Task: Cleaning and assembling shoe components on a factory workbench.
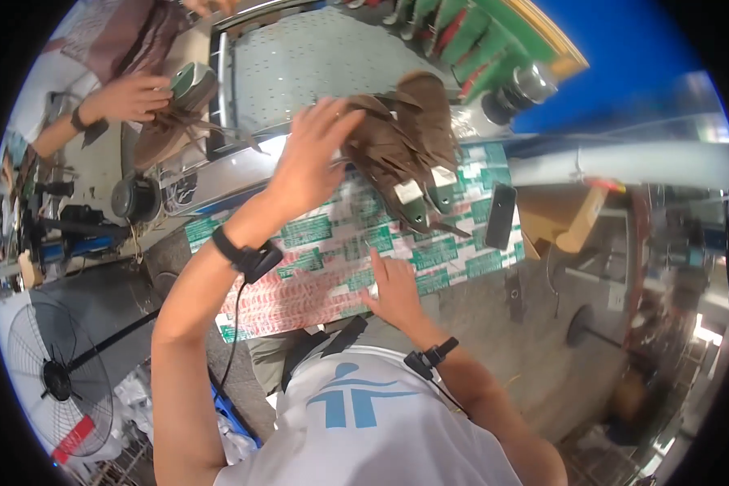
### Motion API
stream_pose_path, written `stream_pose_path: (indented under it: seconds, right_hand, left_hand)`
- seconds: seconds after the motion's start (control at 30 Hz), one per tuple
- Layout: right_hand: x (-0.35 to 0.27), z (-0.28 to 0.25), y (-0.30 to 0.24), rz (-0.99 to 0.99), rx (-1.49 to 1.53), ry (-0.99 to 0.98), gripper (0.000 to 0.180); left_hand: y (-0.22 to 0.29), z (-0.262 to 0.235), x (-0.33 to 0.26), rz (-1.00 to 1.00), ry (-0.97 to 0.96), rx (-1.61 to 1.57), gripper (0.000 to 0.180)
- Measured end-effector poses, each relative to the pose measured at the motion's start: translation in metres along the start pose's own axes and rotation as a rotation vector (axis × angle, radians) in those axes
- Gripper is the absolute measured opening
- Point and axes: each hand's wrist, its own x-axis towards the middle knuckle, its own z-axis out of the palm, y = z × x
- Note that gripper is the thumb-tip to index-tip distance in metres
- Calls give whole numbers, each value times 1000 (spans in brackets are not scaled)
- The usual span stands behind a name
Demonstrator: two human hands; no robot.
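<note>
A pair of brown shoes lies on the table at the far middle: the left shoe [374, 144] and the right shoe [425, 113]. Both carry a small white tag near the green-lined end. My left hand [312, 150] is raised at the left shoe's side, its fingers stretched and slightly blurred; I see nothing held in it. Over the near part of the printed table covering [300, 300], my right hand [397, 293] has its thumb and forefinger bent towards each other. Something thin and pale shows by these fingers, too small to name.
A black phone [501, 216] lies at the table's right edge, beside a cardboard box [571, 215]. At the far left, another person's hand [130, 99] touches a brown shoe [160, 138]. Beyond stands a perforated grey surface [316, 57]. A fan [57, 379] stands lower left.
</note>
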Motion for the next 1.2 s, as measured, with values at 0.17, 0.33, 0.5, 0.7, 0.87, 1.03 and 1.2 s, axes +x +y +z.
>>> stream_pose_path:
  seconds: [0.17,0.33,0.5,0.7,0.87,1.03,1.2]
  right_hand:
    - [17,-12,-11,43,125,85,88]
    - [79,11,-26,470,1697,-118,97]
    - [123,-5,-12,421,2145,122,120]
    - [100,-10,2,554,2154,309,120]
    - [85,-27,37,778,2034,586,69]
    - [81,-19,21,726,1765,444,50]
    - [88,-10,26,975,1684,520,75]
  left_hand:
    - [36,57,114,410,-62,249,71]
    - [48,73,173,124,-420,377,78]
    - [89,43,177,138,-604,520,90]
    - [102,18,162,51,-706,690,87]
    - [31,32,129,-208,-565,218,72]
    - [64,65,68,-143,-203,269,85]
    - [90,16,86,-449,-632,40,74]
